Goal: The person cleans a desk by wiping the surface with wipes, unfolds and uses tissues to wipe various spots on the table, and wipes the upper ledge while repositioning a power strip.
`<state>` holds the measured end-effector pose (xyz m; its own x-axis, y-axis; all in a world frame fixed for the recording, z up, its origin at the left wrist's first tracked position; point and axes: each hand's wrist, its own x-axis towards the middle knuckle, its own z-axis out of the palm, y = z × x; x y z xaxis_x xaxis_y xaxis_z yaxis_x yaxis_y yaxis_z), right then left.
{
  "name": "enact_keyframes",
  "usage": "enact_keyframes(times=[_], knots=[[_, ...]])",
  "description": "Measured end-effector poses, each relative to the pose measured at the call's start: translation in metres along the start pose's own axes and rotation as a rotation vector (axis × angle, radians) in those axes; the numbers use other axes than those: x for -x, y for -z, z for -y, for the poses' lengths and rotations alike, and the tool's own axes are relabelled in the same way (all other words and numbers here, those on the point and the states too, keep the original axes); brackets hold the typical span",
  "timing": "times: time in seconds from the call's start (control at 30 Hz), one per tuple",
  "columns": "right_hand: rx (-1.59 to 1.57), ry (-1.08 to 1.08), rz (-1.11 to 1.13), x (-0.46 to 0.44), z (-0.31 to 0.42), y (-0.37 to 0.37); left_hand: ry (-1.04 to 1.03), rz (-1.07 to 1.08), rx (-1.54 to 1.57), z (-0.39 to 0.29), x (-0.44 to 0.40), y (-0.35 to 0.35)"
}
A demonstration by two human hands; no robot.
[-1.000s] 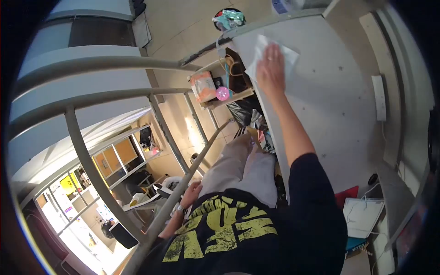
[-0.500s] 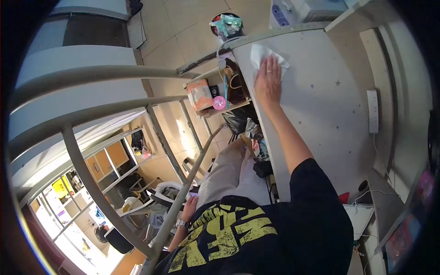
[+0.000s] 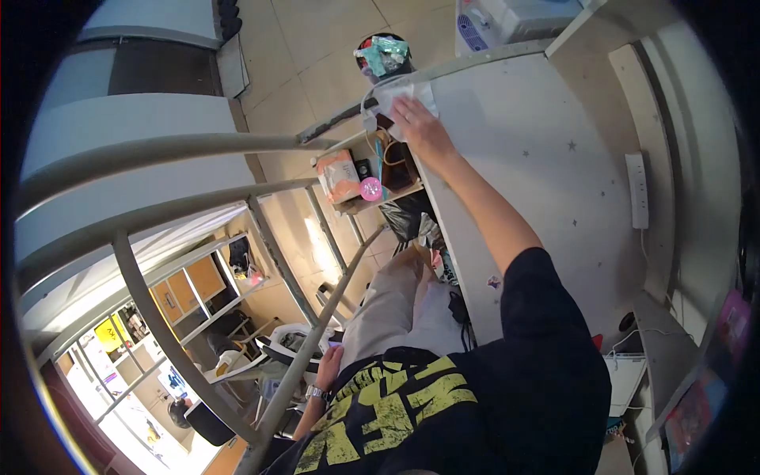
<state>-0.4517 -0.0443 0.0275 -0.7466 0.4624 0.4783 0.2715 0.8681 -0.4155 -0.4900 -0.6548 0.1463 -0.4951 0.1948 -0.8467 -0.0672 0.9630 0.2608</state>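
My right hand (image 3: pixel 425 133) presses a white wipe (image 3: pixel 419 93) onto the near-left corner of a pale desktop (image 3: pixel 538 119) with star marks. Its fingers lie close together over the wipe, which spreads out beyond the fingertips to the desk's edge. Low beside my thigh is my left hand (image 3: pixel 327 370), with a watch (image 3: pixel 315 391) on its wrist. A small purple patch shows by its fingertips, but the fingers are too small and partly hidden to make out a grip. Just below the wipe hangs an open compartment holding a brown paper bag (image 3: pixel 398 168), an orange-and-white pack (image 3: pixel 338 177) and a round pink item (image 3: pixel 370 188).
Metal bed rails (image 3: pixel 170 146) run along my left. A filled bin (image 3: pixel 384 57) stands on the tiled floor past the desk's end. A white power strip (image 3: pixel 636 190) lies at the desk's back, near a wall ledge.
My right hand has slid the wipe left across the desktop to its corner edge. A small dark sticker on the desk near my right arm has come into sight. My left hand stays low.
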Motion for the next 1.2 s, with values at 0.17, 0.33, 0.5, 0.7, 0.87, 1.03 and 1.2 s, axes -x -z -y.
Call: enact_keyframes(times=[0.17,0.33,0.5,0.7,0.87,1.03,1.2], knots=[[0.185,-0.049,0.025,-0.011,-0.003,0.016,0.001,0.038,0.022,-0.018,0.01,0.003],[0.22,-0.293,0.078,-0.044,-0.013,0.003,-0.012,0.016,0.012,-0.006,0.007,0.003],[0.148,-0.109,0.143,-0.041,-0.015,-0.01,-0.005,0.053,-0.042,-0.012,0.001,0.01],[0.432,-0.652,0.227,-0.017,-0.122,0.082,-0.074,0.011,-0.018,-0.019,0.018,0.017],[0.657,-0.89,0.009,0.019,-0.182,0.115,-0.016,0.008,-0.02,0.004,0.014,0.02],[0.525,-0.437,0.134,0.027,-0.129,0.105,-0.02,0.01,-0.094,-0.011,0.011,0.018],[0.646,-0.592,0.016,0.078,-0.215,0.164,0.029,0.026,-0.07,-0.007,0.007,0.017]])
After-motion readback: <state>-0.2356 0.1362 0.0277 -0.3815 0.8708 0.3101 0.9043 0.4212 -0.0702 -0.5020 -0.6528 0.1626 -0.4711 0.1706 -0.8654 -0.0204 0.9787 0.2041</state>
